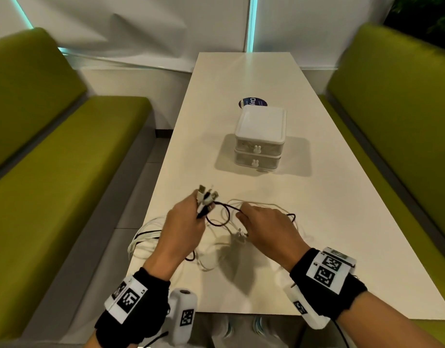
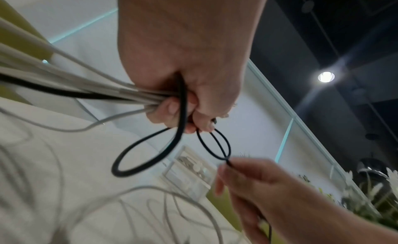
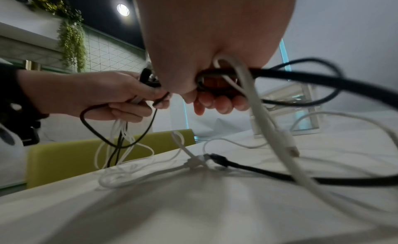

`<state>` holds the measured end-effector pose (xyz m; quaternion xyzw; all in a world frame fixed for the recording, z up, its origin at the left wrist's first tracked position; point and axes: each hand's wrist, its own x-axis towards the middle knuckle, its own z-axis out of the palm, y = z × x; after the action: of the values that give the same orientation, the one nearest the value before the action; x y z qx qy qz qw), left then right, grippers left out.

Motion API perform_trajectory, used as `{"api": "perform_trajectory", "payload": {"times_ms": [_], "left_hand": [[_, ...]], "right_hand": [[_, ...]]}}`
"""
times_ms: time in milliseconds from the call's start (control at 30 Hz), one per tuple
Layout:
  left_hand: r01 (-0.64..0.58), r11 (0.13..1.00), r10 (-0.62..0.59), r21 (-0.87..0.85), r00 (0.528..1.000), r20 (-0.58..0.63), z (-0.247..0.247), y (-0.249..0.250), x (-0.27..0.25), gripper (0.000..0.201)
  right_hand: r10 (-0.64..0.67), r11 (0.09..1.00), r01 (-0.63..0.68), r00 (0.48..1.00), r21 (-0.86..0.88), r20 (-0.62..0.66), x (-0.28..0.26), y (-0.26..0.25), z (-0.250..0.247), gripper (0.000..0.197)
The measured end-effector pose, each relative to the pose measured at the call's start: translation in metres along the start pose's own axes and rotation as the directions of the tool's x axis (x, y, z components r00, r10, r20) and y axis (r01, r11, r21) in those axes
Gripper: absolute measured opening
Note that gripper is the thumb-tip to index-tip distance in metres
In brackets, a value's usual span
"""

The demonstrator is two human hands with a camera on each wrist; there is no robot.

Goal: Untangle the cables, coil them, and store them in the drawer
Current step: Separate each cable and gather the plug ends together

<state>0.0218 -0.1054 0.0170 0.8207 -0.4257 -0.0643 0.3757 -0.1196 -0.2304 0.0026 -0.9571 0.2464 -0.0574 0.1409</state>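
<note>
My left hand (image 1: 188, 219) grips a bundle of cable ends (image 1: 206, 197), white and black, with the plugs sticking up past the fingers; in the left wrist view the left hand (image 2: 183, 111) holds the white cables (image 2: 64, 80) together with a black cable (image 2: 137, 155) that loops below it. My right hand (image 1: 264, 224) pinches the black cable (image 1: 226, 209) just right of the left hand, and in the right wrist view its fingers (image 3: 217, 102) curl round the black cable (image 3: 312, 80) and a white cable (image 3: 264, 121). The small white two-drawer box (image 1: 260, 139) stands mid-table, both drawers closed.
Loose white cables (image 1: 146, 237) spill over the white table (image 1: 329, 222) and its left edge. A black plug (image 3: 217, 158) and a white plug lie on the tabletop. Green benches (image 1: 53, 172) flank the table. A round blue sticker (image 1: 253, 102) sits behind the box.
</note>
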Motion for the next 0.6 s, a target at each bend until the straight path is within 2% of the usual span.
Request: {"api": "perform_trajectory", "payload": {"times_ms": [133, 233, 400, 500, 600], "left_hand": [[0.089, 0.996, -0.087, 0.021, 0.993, -0.081, -0.014, -0.012, 0.011, 0.008], [0.134, 0.991, -0.132, 0.011, 0.985, -0.110, -0.019, -0.020, 0.012, 0.007], [0.197, 0.977, -0.209, -0.078, 0.955, -0.209, -0.034, -0.036, 0.016, 0.020], [0.275, 0.948, -0.310, -0.159, 0.907, -0.283, -0.046, -0.053, 0.020, 0.020], [0.301, 0.948, -0.317, -0.100, 0.913, -0.255, -0.051, -0.062, 0.021, 0.017]], "right_hand": [[0.018, 0.998, -0.021, 0.999, -0.052, -0.050, 0.000, 0.008, -0.001, 0.024], [0.004, 0.987, -0.022, 0.993, -0.162, -0.114, 0.004, 0.006, -0.003, 0.013], [0.155, 0.944, -0.162, 0.987, -0.287, -0.047, 0.001, 0.012, -0.001, 0.021], [0.188, 0.931, -0.183, 0.982, -0.317, -0.017, -0.005, 0.021, -0.009, 0.020], [0.213, 0.955, -0.210, 0.977, -0.210, -0.009, -0.005, 0.024, -0.013, 0.019]]}}
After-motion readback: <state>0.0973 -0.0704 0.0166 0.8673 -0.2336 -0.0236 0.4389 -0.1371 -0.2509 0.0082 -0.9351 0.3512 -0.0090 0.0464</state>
